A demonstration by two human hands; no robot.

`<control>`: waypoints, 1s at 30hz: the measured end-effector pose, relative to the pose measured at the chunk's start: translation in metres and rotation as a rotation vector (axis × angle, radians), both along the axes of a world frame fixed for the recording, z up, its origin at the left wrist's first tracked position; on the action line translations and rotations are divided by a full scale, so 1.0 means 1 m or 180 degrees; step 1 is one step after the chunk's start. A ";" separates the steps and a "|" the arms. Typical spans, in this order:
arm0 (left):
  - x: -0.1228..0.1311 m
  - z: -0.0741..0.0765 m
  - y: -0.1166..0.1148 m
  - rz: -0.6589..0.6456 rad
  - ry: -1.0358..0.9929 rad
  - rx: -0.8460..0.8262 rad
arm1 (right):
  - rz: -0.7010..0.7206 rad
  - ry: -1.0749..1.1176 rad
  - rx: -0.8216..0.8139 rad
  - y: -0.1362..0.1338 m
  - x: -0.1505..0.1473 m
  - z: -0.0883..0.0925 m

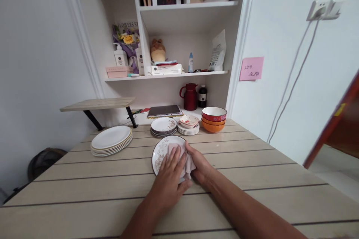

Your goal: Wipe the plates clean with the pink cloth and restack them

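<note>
A white plate with a flower pattern (162, 150) lies flat on the wooden table (112, 183) in front of me. A pale cloth (187, 166) is spread over the plate's right half. My left hand (167, 179) presses flat on the cloth, fingers stretched out. My right hand (199, 166) grips the plate's right edge, fingers curled around the rim beside the cloth.
A stack of large white plates (111, 140) sits at the left. Behind are a stack of dark-rimmed plates (163, 126), small dishes (188, 124) and stacked red and orange bowls (214, 118). Shelves with a red jug (190, 97) and bottles stand against the wall.
</note>
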State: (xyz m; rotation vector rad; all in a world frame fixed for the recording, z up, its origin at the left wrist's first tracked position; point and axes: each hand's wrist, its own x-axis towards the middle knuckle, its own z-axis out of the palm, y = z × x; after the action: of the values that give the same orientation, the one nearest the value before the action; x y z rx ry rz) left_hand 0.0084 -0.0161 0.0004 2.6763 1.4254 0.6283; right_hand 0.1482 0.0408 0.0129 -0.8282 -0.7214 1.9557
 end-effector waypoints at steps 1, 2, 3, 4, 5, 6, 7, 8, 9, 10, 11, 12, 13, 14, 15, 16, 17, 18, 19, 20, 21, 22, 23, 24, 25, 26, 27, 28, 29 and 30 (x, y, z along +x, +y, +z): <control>0.000 0.000 -0.001 -0.0062 0.0002 -0.0014 | 0.0005 0.0040 -0.0020 0.000 0.000 0.000; 0.001 0.000 -0.001 -0.0111 0.0006 -0.0032 | 0.0013 0.0093 -0.0042 0.001 0.001 0.000; 0.001 0.000 -0.002 -0.0147 0.0012 -0.0051 | 0.0025 0.0138 -0.0072 0.001 0.001 0.000; 0.002 0.000 -0.002 -0.0175 0.0020 -0.0071 | 0.0045 0.0177 -0.0107 0.002 0.002 0.000; 0.002 0.000 -0.002 -0.0192 0.0023 -0.0085 | 0.0069 0.0205 -0.0148 0.002 0.002 0.000; 0.002 0.000 -0.002 -0.0197 0.0015 -0.0091 | 0.0090 0.0229 -0.0181 0.002 0.002 0.001; 0.003 0.000 -0.002 -0.0194 0.0001 -0.0098 | 0.0111 0.0260 -0.0204 0.002 0.003 0.002; 0.003 0.000 -0.001 -0.0180 -0.0014 -0.0110 | 0.0125 0.0298 -0.0220 0.002 0.003 0.002; 0.004 0.000 -0.001 -0.0161 -0.0021 -0.0129 | 0.0130 0.0333 -0.0238 0.002 0.003 0.003; 0.004 0.000 -0.001 -0.0134 -0.0025 -0.0147 | 0.0123 0.0361 -0.0256 0.002 0.003 0.003; 0.005 0.000 -0.001 -0.0104 -0.0031 -0.0156 | 0.0102 0.0381 -0.0266 0.002 0.003 0.003; 0.005 0.000 0.000 -0.0077 -0.0038 -0.0156 | 0.0076 0.0394 -0.0272 0.002 0.003 0.004; 0.005 0.001 0.000 -0.0053 -0.0049 -0.0143 | 0.0045 0.0399 -0.0275 0.002 0.003 0.004; 0.006 0.001 0.000 -0.0030 -0.0066 -0.0118 | 0.0020 0.0405 -0.0272 0.003 0.003 0.004; 0.006 0.001 0.000 -0.0010 -0.0081 -0.0093 | 0.0005 0.0418 -0.0264 0.003 0.003 0.004; 0.006 0.001 -0.001 0.0010 -0.0088 -0.0076 | -0.0011 0.0428 -0.0262 0.003 0.002 0.004; 0.006 0.002 -0.001 0.0036 -0.0089 -0.0069 | -0.0034 0.0432 -0.0267 0.003 0.002 0.004; 0.006 0.003 -0.001 0.0074 -0.0086 -0.0070 | -0.0072 0.0433 -0.0266 0.004 0.002 0.004; 0.006 0.003 -0.001 0.0117 -0.0079 -0.0083 | -0.0119 0.0429 -0.0259 0.004 0.002 0.004; 0.006 0.004 -0.001 0.0167 -0.0070 -0.0106 | -0.0171 0.0423 -0.0243 0.005 0.002 0.004; 0.005 0.005 -0.001 0.0219 -0.0058 -0.0136 | -0.0218 0.0417 -0.0218 0.005 0.001 0.004; 0.004 0.005 -0.001 0.0271 -0.0050 -0.0167 | -0.0248 0.0402 -0.0199 0.006 0.001 0.004; 0.004 0.005 0.000 0.0315 -0.0049 -0.0189 | -0.0256 0.0384 -0.0179 0.006 0.001 0.004; 0.003 0.005 0.000 0.0346 -0.0057 -0.0198 | -0.0259 0.0370 -0.0153 0.007 0.001 0.003; 0.002 0.005 0.001 0.0368 -0.0077 -0.0187 | -0.0255 0.0373 -0.0110 0.008 0.000 0.002; 0.001 0.004 0.002 0.0382 -0.0102 -0.0167 | -0.0244 0.0384 -0.0055 0.008 0.000 0.000; 0.000 0.003 0.003 0.0393 -0.0126 -0.0145 | -0.0228 0.0393 0.0004 0.009 0.000 -0.002; -0.001 0.002 0.004 0.0406 -0.0146 -0.0126 | -0.0214 0.0396 0.0064 0.010 0.000 -0.004; -0.002 0.001 0.005 0.0424 -0.0161 -0.0115 | -0.0193 0.0390 0.0116 0.011 0.000 -0.007; -0.003 0.000 0.006 0.0448 -0.0174 -0.0110 | -0.0169 0.0369 0.0139 0.012 0.000 -0.009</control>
State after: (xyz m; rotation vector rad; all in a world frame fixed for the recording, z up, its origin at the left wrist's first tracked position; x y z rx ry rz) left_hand 0.0056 -0.0098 0.0000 2.5290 1.6053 0.6743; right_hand 0.1486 0.0528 0.0042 -0.6947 -0.6645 1.9169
